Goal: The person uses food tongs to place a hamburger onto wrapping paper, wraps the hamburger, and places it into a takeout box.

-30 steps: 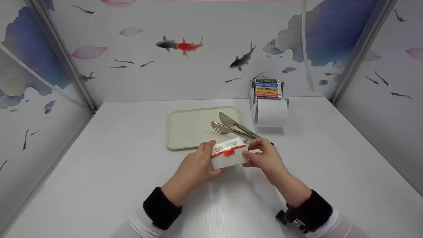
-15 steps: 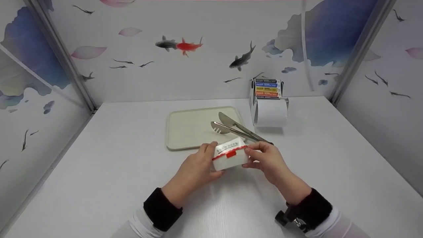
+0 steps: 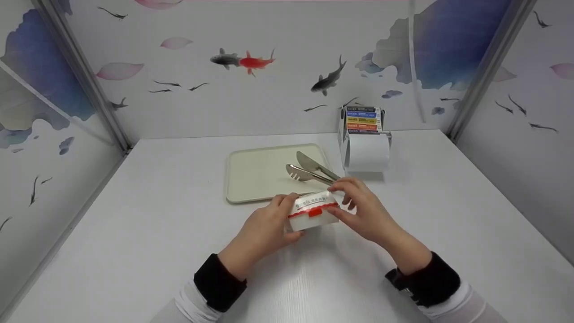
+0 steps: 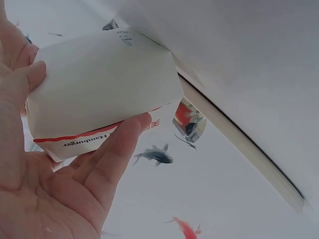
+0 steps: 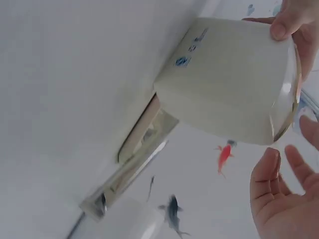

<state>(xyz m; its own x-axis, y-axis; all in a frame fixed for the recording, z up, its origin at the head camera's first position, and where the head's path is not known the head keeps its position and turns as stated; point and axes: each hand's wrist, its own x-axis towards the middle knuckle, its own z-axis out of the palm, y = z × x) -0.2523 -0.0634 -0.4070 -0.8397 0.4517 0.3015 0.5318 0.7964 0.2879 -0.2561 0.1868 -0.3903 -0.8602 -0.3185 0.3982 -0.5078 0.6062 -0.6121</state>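
Left hand (image 3: pixel 264 229) grips a small white hamburger box (image 3: pixel 312 211) with a red band, thumb on the near face, fingers (image 4: pixel 112 154) curled round the far face and underside. Box is held just above the white table (image 3: pixel 134 215), slightly tilted, between the two hands. Right hand (image 3: pixel 365 208) is at the box's right end: fingers arched over the top right corner, thumb low on the right side, touching it. In the right wrist view the right fingers (image 5: pixel 279 169) look spread and slack next to the box, so firm grip or just contact, cannot tell. Just beyond the right fingertips lie metal tongs (image 3: pixel 309 170), tips on a cream tray (image 3: pixel 255 172), handles hidden behind the hand. Beyond that, near the back wall, a paper roll dispenser (image 3: pixel 365 143) with coloured labels on top. Black cuffs over white sleeves on both wrists.
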